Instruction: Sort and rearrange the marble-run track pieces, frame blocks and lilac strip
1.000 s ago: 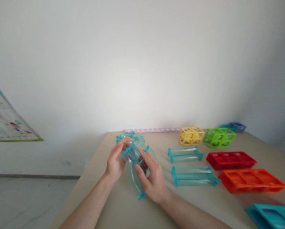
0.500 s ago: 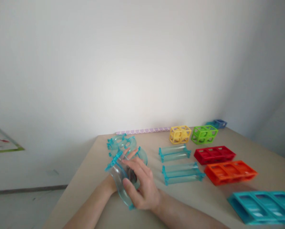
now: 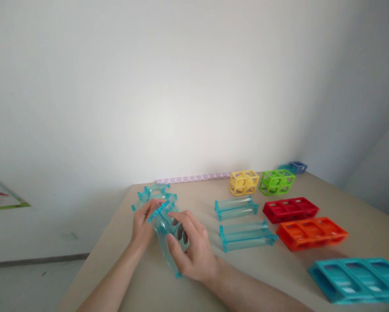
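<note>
My right hand (image 3: 196,247) grips a clear curved track piece (image 3: 166,247) with blue ends, thumb on the near side and fingers on the far side. The piece is tilted above the table, its upper blue end (image 3: 158,211) beside my left hand (image 3: 146,219). The left fingers are closed around a second clear curved piece (image 3: 173,208), mostly hidden behind the first. Whether the two pieces are joined cannot be seen. Just beyond my left hand lie more clear curved pieces (image 3: 155,189) with blue clips.
Two straight clear tracks (image 3: 246,236) lie right of my hands. Farther right are red (image 3: 291,209), orange (image 3: 312,233) and teal (image 3: 360,279) three-window frames. Yellow (image 3: 244,182) and green (image 3: 276,182) blocks stand behind, near a blue block (image 3: 298,167) and the wall.
My left hand has drawn back from the curved pieces, its outstretched fingers now closed beside the held piece. One curved piece has left its spot on the table. My right hand has barely moved.
</note>
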